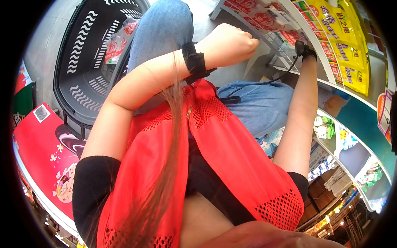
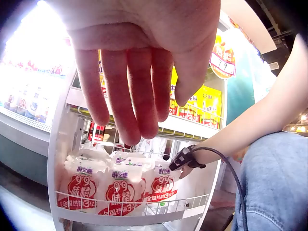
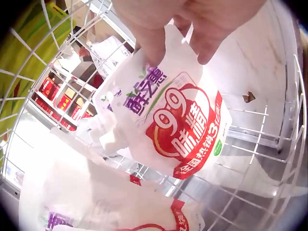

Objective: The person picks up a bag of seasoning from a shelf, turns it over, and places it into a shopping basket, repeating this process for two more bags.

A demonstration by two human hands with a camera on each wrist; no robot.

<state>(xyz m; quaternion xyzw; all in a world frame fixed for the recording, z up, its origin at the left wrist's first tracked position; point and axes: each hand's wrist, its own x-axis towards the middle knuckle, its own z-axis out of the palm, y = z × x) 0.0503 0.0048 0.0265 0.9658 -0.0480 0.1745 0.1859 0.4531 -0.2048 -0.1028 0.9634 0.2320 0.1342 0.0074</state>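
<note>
My right hand [image 3: 192, 19] grips the top of a white seasoning pouch [image 3: 178, 120] with red and purple print, inside a wire shelf basket [image 3: 255, 154]. Beside it lie more white pouches [image 3: 86, 187], one with its spout cap showing. In the head view the shelf edge hides my right hand. My left hand [image 1: 229, 45] hangs in front of the shelf and holds nothing; the left wrist view shows its fingers [image 2: 139, 96] relaxed and pointing down. Below those fingers, a row of the same white pouches [image 2: 120, 187] stands on the lowest wire shelf.
A black shopping basket [image 1: 62, 87] stands on the floor to the left, with a red-and-white pouch [image 1: 120, 43] in it. Yellow seasoning packets [image 1: 339, 33] fill the shelf above the white pouches. A cable [image 2: 233, 173] runs from the right wrist camera past the knee.
</note>
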